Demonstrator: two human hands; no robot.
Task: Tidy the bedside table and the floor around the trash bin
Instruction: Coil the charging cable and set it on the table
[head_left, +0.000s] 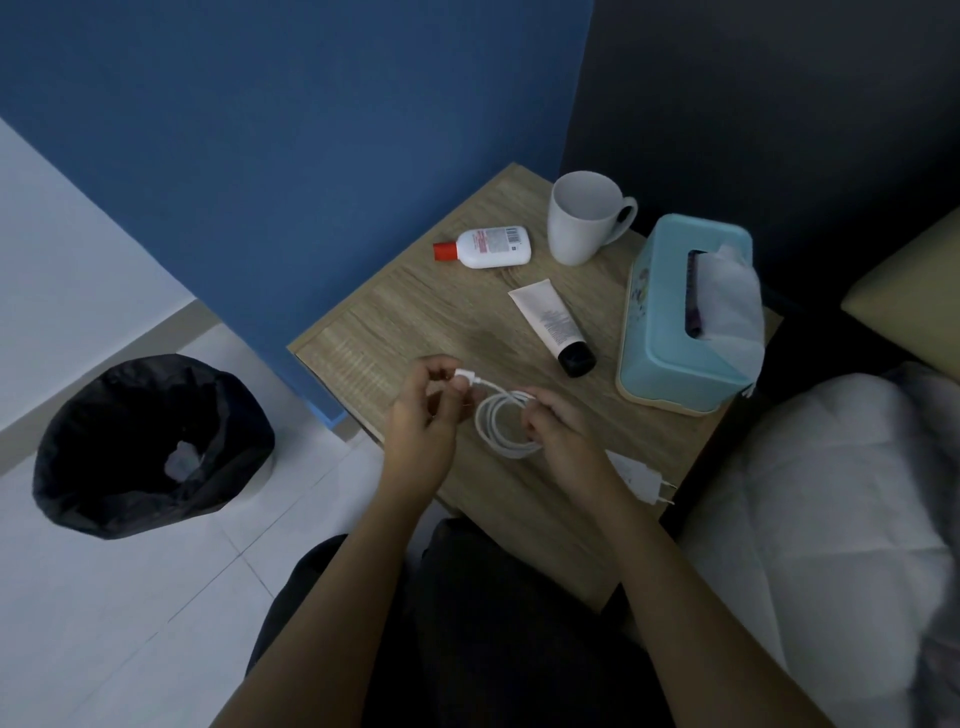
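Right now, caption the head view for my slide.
Both hands coil a white charging cable over the bedside table.

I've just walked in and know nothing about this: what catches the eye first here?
Two bare hands at the centre, the left hand pinching a plug end and the right hand holding a coiled white cable over the wooden bedside table. A turquoise tissue box sits right; a black-lined trash bin stands on the floor left.

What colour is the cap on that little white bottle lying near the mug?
Red-orange; the bottle's cap shows clearly in the head view.
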